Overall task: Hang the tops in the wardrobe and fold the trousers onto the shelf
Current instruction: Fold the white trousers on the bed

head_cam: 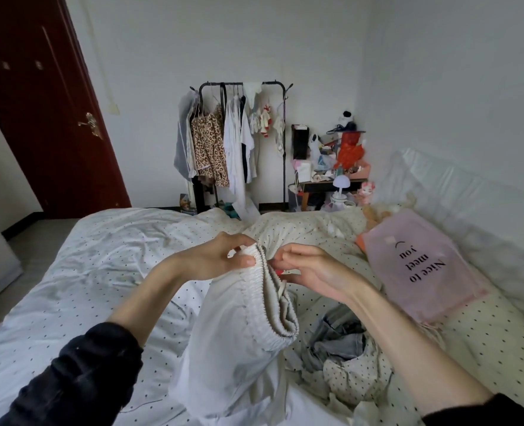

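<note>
Trousers (233,339), white with a gathered elastic waistband, hang in the lower centre of the frame, held up above the bed (79,265) with the cloth trailing down toward the bottom edge. Both forearms reach in from the lower corners, each in a dark sleeve pushed back. Left hand (220,256) pinches the top of the waistband, thumb pressed on the outer side and fingers curled behind it. Right hand (303,269) grasps the same band just beside it from the right, fingers curled onto the inner edge, so the two hands nearly meet at mid-frame. Below the right forearm, at lower right, a grey garment (337,336) lies crumpled on the dotted bedding, partly among its folds. Right of the hands, a pink bag (420,265) printed with "Nice to meet you" lies flat on the bed, next to a white padded headboard (470,192) along the right edge. Beyond the far edge of the bed, in the upper centre, a black rack (239,142) stands against the white wall, hung with tops, one of them leopard-patterned. Just right of it is a cluttered table (331,167) with a small white lamp (340,186) in front. A dark red door (39,103) fills the upper left.
</note>
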